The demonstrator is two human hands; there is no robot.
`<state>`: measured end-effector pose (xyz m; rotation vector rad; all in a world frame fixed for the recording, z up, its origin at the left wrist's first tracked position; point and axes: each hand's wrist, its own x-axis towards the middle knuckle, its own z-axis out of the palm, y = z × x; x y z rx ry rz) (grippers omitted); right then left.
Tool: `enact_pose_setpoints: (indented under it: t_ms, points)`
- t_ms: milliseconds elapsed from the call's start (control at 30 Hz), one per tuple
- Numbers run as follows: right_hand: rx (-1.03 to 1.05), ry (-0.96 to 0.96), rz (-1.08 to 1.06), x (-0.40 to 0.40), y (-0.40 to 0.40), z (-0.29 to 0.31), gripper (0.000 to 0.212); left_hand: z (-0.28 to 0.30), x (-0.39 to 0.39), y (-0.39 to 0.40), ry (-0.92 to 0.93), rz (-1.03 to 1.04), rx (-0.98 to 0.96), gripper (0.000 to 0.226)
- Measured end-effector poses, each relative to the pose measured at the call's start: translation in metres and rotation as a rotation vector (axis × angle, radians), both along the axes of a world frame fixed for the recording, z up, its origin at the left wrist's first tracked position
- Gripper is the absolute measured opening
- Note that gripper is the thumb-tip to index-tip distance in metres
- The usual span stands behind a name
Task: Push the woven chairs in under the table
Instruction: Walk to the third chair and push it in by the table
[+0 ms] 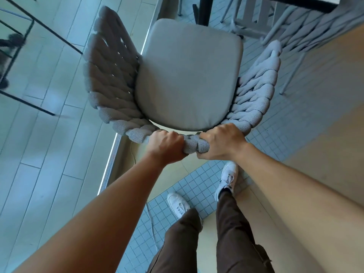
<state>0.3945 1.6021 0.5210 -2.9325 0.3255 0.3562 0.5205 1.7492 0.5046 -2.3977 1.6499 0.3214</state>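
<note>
A grey woven chair point(110, 75) with a smooth grey seat cushion point(189, 75) stands directly below me, its open front facing away from me. My left hand point(167, 147) and my right hand point(221, 142) are both closed over the top of its woven backrest, side by side. The table point(307, 2) shows only as a dark edge at the top right, with its black leg point(204, 8) just beyond the seat's front. A second woven chair point(315, 30) sits at the top right, partly under the table edge.
A glass wall with a metal floor track point(112, 158) runs close along the chair's left side. A thin cable point(152, 225) lies on the tiled floor near my white shoes point(226, 180). Pale chair legs point(254, 18) stand under the table.
</note>
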Motion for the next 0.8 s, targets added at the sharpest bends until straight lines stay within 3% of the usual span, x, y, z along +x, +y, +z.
enact_pose_setpoints:
  t_ms: [367,800]
  points:
    - [-0.045,0.06,0.011,0.026,-0.038,-0.002,0.06,-0.001,0.026,-0.036,-0.009,-0.013,-0.076,0.045]
    - [-0.009,0.012,-0.028,0.041,-0.056,-0.014,0.058,-0.007,0.048,-0.049,-0.072,-0.052,-0.097,0.046]
